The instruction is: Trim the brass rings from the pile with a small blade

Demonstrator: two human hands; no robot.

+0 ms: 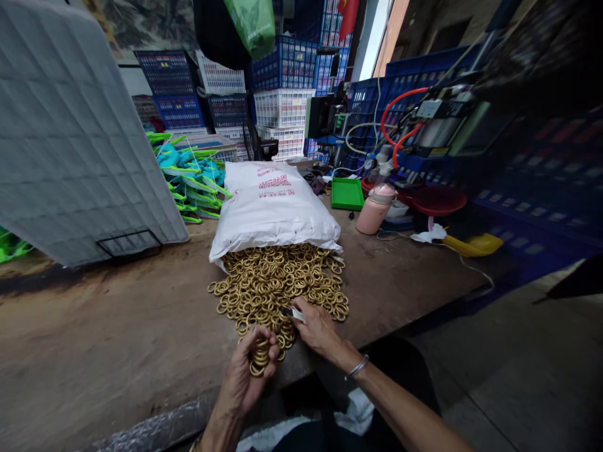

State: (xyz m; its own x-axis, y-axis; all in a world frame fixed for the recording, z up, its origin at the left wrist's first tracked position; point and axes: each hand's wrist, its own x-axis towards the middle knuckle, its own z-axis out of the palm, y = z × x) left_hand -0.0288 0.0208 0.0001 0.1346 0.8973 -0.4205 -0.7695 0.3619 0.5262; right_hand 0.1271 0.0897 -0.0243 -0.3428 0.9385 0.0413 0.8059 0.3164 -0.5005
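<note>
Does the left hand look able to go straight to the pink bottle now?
Probably not directly: the right hand and part of the ring pile lie between the left hand and the pink bottle. The left hand also holds several rings, which it might need to put down first.

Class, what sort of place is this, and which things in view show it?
Probably a workshop or factory: plastic crates stand stacked at the back, a hose-fed machine is at the right, and brass-coloured rings lie heaped on a worn worktable.
</note>
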